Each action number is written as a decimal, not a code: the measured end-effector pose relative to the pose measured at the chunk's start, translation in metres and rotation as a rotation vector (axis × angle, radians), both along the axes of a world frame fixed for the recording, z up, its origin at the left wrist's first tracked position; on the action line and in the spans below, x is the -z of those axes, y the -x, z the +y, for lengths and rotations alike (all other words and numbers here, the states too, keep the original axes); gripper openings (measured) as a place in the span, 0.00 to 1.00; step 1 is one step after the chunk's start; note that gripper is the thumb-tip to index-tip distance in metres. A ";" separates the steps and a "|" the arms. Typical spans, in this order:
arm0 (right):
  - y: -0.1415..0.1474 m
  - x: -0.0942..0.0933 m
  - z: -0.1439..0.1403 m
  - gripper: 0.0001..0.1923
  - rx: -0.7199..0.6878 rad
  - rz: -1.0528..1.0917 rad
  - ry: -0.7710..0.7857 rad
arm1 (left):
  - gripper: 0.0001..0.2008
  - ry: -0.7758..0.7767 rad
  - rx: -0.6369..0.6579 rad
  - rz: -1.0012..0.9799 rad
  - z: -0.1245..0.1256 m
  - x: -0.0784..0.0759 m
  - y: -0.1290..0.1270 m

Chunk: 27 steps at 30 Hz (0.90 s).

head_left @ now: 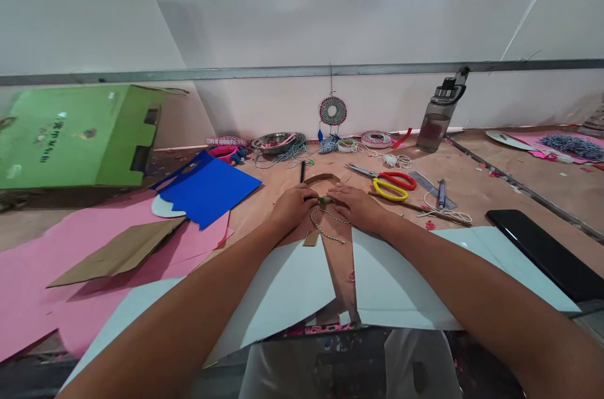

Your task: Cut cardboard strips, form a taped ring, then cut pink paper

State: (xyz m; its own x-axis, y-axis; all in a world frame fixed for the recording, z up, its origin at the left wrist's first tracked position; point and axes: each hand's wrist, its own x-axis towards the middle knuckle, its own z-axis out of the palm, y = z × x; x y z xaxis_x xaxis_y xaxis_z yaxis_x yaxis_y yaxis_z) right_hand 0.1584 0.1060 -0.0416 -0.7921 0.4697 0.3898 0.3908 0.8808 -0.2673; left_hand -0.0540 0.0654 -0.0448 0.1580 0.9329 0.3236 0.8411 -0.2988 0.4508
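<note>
In the centre of the frame, the left hand (293,205) and the right hand (357,205) meet on a curved brown cardboard strip (322,179), and the fingers of both close on a small greenish piece (324,200) between them (what it is exactly, I cannot tell). A twisted black-and-white cord (325,227) hangs from this point in a loop, just below the hands, and rests on the brown table (472,188).

What could go wrong, in my judgement: the cord is thin and loose, so if one hand relaxes its pinch, the wrapping may slip off the strip and open. The hands also cover the piece, so the cord could catch under a finger. The scissors (387,182) lie near the right hand, and a wide movement of the wrist could push them.

By count: one pair of scissors with one red and one yellow handle, one water bottle (436,117) at the upper right, one round woven ornament (333,111) hanging on the wall, one blue sheet (207,188) at the left, one green box (75,134) at the upper left, two white sheets (401,286) under the forearms, one dark phone (542,251) at the right.
</note>
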 end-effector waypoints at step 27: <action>0.003 -0.061 0.106 0.15 0.568 -0.035 0.130 | 0.08 0.094 -0.029 -0.068 0.000 -0.009 0.003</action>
